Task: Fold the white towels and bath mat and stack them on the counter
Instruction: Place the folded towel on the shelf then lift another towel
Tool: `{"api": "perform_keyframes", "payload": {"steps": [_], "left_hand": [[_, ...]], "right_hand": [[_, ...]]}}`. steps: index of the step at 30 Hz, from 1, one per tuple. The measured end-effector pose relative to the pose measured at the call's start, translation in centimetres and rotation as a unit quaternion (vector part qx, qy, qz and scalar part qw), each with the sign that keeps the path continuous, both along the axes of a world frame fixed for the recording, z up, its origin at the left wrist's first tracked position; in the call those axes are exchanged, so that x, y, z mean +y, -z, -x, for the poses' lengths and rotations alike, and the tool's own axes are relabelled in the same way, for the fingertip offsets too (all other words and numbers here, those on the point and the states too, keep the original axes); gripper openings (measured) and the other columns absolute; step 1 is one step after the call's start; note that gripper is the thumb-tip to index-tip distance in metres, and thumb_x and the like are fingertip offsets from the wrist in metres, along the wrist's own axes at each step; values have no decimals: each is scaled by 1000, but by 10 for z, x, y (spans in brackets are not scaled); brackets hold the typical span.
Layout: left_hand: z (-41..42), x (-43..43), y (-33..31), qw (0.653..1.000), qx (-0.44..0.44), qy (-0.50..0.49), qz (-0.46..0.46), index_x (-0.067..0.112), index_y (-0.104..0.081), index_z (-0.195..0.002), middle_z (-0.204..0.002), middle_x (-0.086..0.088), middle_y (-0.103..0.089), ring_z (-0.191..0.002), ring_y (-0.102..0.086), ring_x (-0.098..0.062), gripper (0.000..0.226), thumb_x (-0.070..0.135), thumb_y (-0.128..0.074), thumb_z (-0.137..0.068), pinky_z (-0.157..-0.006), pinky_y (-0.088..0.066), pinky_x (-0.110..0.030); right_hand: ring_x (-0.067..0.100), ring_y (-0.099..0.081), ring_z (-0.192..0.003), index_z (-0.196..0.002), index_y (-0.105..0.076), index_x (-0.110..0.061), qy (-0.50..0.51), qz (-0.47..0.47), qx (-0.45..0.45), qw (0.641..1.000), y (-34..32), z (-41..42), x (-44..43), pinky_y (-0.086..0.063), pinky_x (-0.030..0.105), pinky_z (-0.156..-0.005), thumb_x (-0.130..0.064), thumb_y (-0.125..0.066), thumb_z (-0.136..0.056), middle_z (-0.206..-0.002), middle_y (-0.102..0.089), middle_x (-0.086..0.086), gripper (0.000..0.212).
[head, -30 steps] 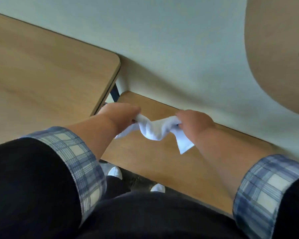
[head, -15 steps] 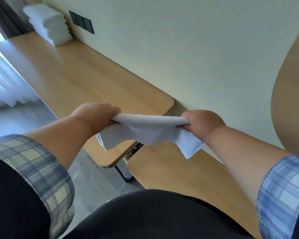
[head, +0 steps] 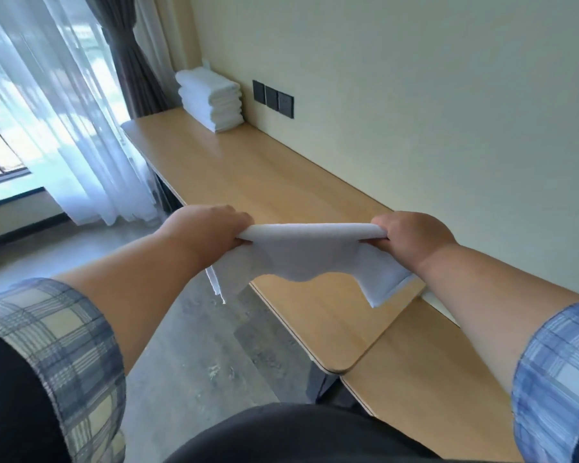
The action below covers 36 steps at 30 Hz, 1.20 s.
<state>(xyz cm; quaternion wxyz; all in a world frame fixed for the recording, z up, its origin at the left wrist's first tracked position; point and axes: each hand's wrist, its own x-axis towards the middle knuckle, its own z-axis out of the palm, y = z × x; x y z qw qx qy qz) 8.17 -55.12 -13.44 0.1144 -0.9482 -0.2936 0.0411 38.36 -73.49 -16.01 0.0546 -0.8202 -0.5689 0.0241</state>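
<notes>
Both arms are reaching forward over the desk (head: 281, 182). The left hand (head: 208, 228) and right hand (head: 411, 235) are stretching a white towel (head: 311, 252) taut, fingers curled and pinching its top edge.

We have a long, pale wooden table (head: 248, 175) running along the wall (head: 415, 111), with its far end by the curtained window and a rounded corner nearest us. At that far end, close to the wall, a stack of folded white towels (head: 211, 103) lies directly on the tabletop, several layers high with its edges fairly square. A second wooden surface (head: 432, 379) of the same colour begins just beside the rounded corner and appears to sit a little lower. Dark legs (head: 318, 385) show beneath where the two meet, standing on a grey floor (head: 181, 345).
</notes>
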Motion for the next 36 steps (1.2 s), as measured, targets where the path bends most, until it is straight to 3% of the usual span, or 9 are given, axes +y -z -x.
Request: {"api": "perform_keyframes", "payload": {"steps": [4, 7, 11, 16, 20, 24, 31, 36], "left_hand": [[56, 69, -15, 1000, 10, 22, -19, 34, -54, -112, -89, 8, -47, -92, -64, -21, 30, 54, -36, -99, -64, -36, -30], [89, 116, -21, 999, 2, 23, -23, 33, -55, -112, -94, 6, -54, -93, -64, -23, 31, 56, -39, -98, -64, -35, -31], [120, 168, -23, 999, -2, 4, -34, 33, -54, -104, -90, 8, -53, -78, -55, -18, 26, 54, -41, -98, -59, -32, -31], [136, 232, -17, 998, 15, -9, -56, 35, -48, -95, -81, 11, -48, -71, -50, -14, 7, 42, -45, -97, -57, -35, -30], [134, 301, -20, 999, 15, -25, -40, 36, -53, -98, -83, 9, -53, -76, -61, -18, 12, 43, -44, -95, -55, -38, -29], [121, 380, -26, 997, 25, -49, -58, 37, -51, -99, -80, 9, -48, -74, -58, -18, 13, 44, -41, -95, -56, -37, -29], [128, 516, -34, 994, 7, -91, -66, 39, -52, -104, -83, 11, -46, -82, -63, -16, 18, 49, -39, -97, -58, -35, -28], [153, 621, -13, 994, -8, -98, -53, 37, -50, -101, -77, 11, -40, -73, -55, -17, 18, 52, -40, -96, -56, -32, -29]], "right_hand": [[18, -55, -68, -79, -53, -25, 20, 11, -9, 1000, -2, 62, 66, -38, 31, -58, -47, -53, -88, -72, -55, -8, 24], [18, -53, -67, -74, -48, -27, 19, 4, -2, 1000, -8, 99, 107, -32, 30, -55, -47, -54, -88, -70, -52, -8, 26], [24, -55, -72, -78, -49, -24, 4, 1, -6, 1000, -13, 129, 158, -34, 32, -59, -50, -52, -90, -74, -53, -6, 29], [23, -54, -74, -85, -52, -24, -16, 6, -15, 1000, -14, 135, 234, -42, 34, -64, -49, -49, -92, -80, -55, -7, 26], [21, -55, -72, -85, -51, -27, -39, 2, -18, 999, -2, 126, 310, -39, 33, -61, -51, -48, -92, -79, -53, -8, 25], [21, -53, -73, -83, -48, -28, -63, -11, -17, 998, 5, 108, 401, -31, 32, -58, -54, -48, -93, -76, -49, -9, 28], [22, -54, -77, -87, -51, -27, -109, -4, -29, 994, -23, 101, 564, -35, 32, -63, -50, -50, -94, -80, -51, -9, 24], [22, -53, -75, -89, -53, -25, -126, -1, -60, 990, -22, 120, 668, -31, 31, -59, -51, -49, -94, -81, -52, -5, 27]]}}
